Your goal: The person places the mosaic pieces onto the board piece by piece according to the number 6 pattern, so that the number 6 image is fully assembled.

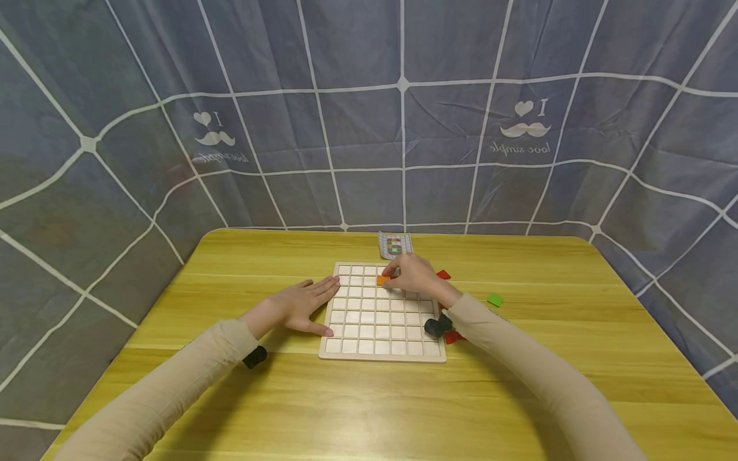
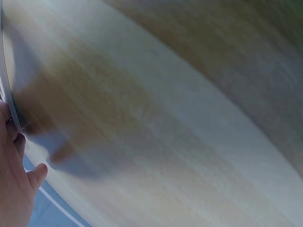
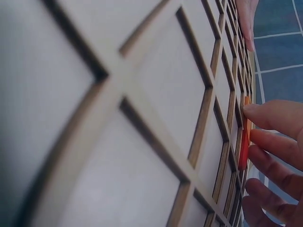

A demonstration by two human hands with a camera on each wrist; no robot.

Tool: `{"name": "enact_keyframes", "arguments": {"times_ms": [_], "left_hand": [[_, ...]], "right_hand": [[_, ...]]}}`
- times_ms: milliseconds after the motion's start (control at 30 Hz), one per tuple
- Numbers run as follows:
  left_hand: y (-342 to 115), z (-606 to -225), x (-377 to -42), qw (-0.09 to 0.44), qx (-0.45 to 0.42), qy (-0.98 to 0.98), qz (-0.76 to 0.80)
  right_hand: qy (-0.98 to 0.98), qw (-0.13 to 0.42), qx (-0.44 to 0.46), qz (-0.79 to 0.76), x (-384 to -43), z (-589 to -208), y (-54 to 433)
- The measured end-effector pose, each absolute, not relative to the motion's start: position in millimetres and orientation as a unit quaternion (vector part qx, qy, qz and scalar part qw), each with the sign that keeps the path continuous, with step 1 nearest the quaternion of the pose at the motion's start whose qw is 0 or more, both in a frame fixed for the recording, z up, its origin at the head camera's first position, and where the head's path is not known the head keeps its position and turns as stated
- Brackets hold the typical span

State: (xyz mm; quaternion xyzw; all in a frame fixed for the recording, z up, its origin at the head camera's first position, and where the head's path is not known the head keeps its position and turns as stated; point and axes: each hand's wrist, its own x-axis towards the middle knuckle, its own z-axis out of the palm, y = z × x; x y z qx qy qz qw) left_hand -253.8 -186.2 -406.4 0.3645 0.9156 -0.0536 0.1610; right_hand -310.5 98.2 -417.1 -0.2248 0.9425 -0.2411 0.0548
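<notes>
Head view: the table (image 1: 357,410) fills the foreground and supports the gridded board (image 1: 366,347). Left hand (image 1: 302,306): fingers extended, fingertips and thumb at the board's left edge. Red pieces (image 1: 452,337) lie beside the board's right edge; a green piece (image 1: 494,299) lies farther right. Right hand (image 1: 412,274): pinches the orange tile (image 1: 382,280) at the second row from the far edge. Beyond the board: printed card (image 1: 395,243), then curtain (image 1: 438,128).

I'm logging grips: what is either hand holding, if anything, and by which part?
The right hand appears to pinch the orange tile by its right end. The left hand rests on the left edge of the board, gripping nothing.
</notes>
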Motion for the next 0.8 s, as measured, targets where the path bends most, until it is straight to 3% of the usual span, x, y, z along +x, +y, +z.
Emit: {"name": "enact_keyframes", "arguments": {"times_ms": [800], "left_hand": [[-184.6, -407.8, -252.6, 0.164, 0.358, 0.917, -0.054]], "right_hand": [[0.932, 0.018, -0.224, -0.284, -304.5, -406.3, 128.5]]}}
